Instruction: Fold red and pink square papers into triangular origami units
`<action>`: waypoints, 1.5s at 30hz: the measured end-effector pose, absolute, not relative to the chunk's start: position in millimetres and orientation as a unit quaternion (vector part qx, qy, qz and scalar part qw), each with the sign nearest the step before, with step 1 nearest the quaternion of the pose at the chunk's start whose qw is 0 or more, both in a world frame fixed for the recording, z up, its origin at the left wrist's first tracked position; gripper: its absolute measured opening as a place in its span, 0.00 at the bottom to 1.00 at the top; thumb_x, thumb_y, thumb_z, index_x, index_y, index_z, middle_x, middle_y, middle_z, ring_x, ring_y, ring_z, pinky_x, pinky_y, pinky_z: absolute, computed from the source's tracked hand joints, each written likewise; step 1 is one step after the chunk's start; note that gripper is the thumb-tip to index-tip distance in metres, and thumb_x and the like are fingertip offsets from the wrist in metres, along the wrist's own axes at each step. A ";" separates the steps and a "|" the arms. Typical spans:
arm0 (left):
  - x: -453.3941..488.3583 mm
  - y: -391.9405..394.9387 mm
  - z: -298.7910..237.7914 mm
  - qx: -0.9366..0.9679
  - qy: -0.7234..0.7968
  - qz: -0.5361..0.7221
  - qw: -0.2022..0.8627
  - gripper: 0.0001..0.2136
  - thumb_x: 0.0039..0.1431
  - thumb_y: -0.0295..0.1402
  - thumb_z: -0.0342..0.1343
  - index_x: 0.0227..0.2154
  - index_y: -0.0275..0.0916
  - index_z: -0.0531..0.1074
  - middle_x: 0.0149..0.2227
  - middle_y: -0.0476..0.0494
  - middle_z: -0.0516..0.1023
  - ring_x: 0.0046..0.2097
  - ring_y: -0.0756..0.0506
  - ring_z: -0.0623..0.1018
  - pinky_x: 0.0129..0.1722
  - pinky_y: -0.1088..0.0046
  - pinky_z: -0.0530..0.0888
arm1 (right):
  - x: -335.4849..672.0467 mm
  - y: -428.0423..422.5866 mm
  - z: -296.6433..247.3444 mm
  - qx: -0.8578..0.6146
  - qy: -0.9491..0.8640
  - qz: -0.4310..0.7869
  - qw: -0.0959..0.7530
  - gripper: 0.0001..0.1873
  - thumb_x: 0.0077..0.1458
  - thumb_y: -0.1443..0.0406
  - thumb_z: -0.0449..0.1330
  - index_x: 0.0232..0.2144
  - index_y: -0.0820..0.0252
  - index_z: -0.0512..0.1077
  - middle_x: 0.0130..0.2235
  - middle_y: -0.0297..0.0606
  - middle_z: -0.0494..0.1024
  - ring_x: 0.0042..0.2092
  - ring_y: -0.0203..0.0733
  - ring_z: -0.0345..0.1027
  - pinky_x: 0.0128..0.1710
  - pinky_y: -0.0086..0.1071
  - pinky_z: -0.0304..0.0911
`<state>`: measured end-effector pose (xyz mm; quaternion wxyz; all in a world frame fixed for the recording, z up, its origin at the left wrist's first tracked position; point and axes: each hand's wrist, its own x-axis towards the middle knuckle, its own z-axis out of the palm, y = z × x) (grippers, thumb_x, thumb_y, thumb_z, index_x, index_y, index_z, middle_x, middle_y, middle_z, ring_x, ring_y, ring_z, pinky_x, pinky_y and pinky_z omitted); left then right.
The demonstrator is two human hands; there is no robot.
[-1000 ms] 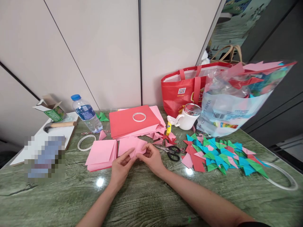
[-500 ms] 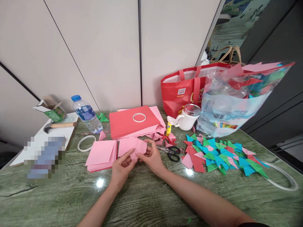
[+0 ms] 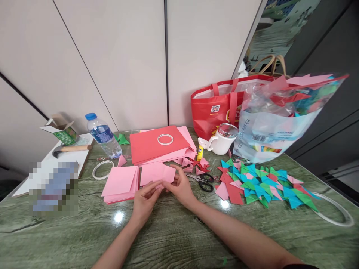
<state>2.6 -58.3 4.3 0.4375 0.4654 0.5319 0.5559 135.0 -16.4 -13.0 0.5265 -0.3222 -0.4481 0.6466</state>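
Both my hands pinch a small pink paper piece (image 3: 157,173) low over the green marbled table (image 3: 168,231). My left hand (image 3: 144,200) grips its near edge with thumb and fingers closed. My right hand (image 3: 179,186) holds its right side, fingers curled on the paper. A stack of pink square sheets (image 3: 120,181) lies just left of the hands. Black-handled scissors (image 3: 203,180) lie just right of my right hand.
Behind are a red paper stack (image 3: 157,145) with a tape ring (image 3: 165,139), a water bottle (image 3: 103,135), a white mug (image 3: 221,140), a glue stick (image 3: 200,151), a red bag (image 3: 215,104) and a plastic bag (image 3: 280,116). Several folded coloured triangles (image 3: 260,185) lie right.
The fold on the pink paper has been flattened down; my left fingers slid right along its near edge and my right hand shifted slightly.
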 end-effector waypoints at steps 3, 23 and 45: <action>1.9 -59.0 3.2 0.476 0.535 0.546 0.434 0.11 0.43 0.31 0.63 0.33 0.39 0.79 0.36 0.44 0.81 0.38 0.45 0.78 0.39 0.73 0.76 | 134.8 -15.7 -16.0 -0.326 -0.452 0.646 0.522 0.29 0.41 0.70 0.65 0.45 0.54 0.58 0.33 0.33 0.76 0.27 0.34 0.70 0.21 0.24 0.67; 1.4 -57.4 6.6 0.434 0.546 0.540 0.471 0.14 0.40 0.34 0.65 0.33 0.37 0.79 0.34 0.42 0.82 0.35 0.44 0.80 0.37 0.71 0.76 | 135.9 -15.4 -8.8 -0.345 -0.442 0.659 0.502 0.29 0.35 0.66 0.69 0.39 0.57 0.59 0.30 0.30 0.76 0.23 0.34 0.70 0.20 0.26 0.68; -8.4 -51.8 13.7 0.392 0.565 0.573 0.446 0.16 0.35 0.36 0.67 0.31 0.35 0.79 0.29 0.39 0.82 0.29 0.45 0.79 0.31 0.72 0.76 | 135.8 -14.4 -8.5 -0.274 -0.402 0.729 0.481 0.25 0.38 0.61 0.68 0.39 0.60 0.65 0.26 0.31 0.76 0.28 0.39 0.74 0.34 0.38 0.72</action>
